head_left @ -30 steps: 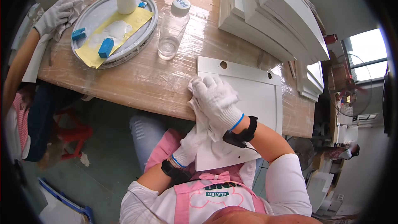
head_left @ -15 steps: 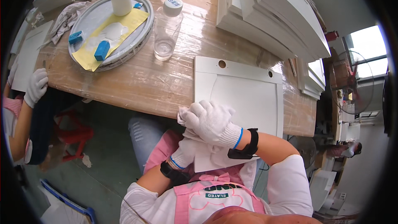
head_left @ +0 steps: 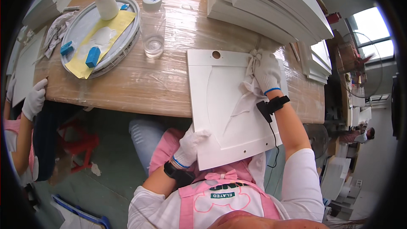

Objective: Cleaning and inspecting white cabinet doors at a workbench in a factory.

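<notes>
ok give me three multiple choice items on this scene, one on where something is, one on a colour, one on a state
1. Where does the right hand rest?
A. on the round tray
B. on the far right part of the white panel, pressing a white cloth
C. on the clear jar

2. What colour is the glue bottle's nozzle?
A. red
B. green
C. black

3. How does the clear jar stand?
A. on its side
B. upright with no lid
C. upright with its white cap on

Answers:
1 B, the gloved hand lies on the cloth at the panel's far right edge.
2 A, a red tip tops the white bottle in the round tray.
3 C, it stands upright, capped, beside the tray.
</notes>
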`<state>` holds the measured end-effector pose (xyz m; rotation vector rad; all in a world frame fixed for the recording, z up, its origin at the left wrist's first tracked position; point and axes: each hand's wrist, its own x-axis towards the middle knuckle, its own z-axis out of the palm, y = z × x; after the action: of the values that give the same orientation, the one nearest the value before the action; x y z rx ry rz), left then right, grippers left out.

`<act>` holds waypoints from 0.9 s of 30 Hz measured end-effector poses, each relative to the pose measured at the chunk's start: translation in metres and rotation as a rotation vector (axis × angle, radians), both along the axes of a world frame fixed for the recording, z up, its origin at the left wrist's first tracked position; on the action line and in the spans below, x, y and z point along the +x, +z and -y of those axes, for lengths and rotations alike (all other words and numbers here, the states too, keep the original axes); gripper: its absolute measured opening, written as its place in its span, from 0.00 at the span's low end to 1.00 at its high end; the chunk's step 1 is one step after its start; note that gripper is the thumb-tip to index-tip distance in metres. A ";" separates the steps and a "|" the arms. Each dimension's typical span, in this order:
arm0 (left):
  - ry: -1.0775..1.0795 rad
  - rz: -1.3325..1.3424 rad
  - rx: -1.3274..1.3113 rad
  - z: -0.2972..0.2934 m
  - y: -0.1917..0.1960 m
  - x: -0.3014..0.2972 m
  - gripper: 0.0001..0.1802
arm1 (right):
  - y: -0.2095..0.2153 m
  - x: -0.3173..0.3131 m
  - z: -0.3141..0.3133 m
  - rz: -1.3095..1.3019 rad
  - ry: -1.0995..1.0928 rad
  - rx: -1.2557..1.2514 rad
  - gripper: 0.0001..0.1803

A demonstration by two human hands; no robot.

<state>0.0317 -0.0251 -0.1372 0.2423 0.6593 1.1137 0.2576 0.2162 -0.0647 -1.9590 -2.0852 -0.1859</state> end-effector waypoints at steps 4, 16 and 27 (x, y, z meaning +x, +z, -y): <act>0.036 -0.083 0.030 0.003 0.002 -0.004 0.18 | 0.010 -0.099 0.037 -0.028 0.447 0.008 0.13; 0.074 -0.142 0.085 0.008 -0.028 -0.002 0.18 | -0.008 -0.040 0.038 -0.087 0.209 0.068 0.17; 0.135 0.054 0.231 0.013 -0.060 -0.010 0.15 | 0.067 -0.020 0.160 -0.149 1.055 -1.202 0.15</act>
<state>0.0216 -0.0379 -0.1970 0.3674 0.5041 1.3236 0.2380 0.0560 0.0022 -0.7458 -3.0374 1.6278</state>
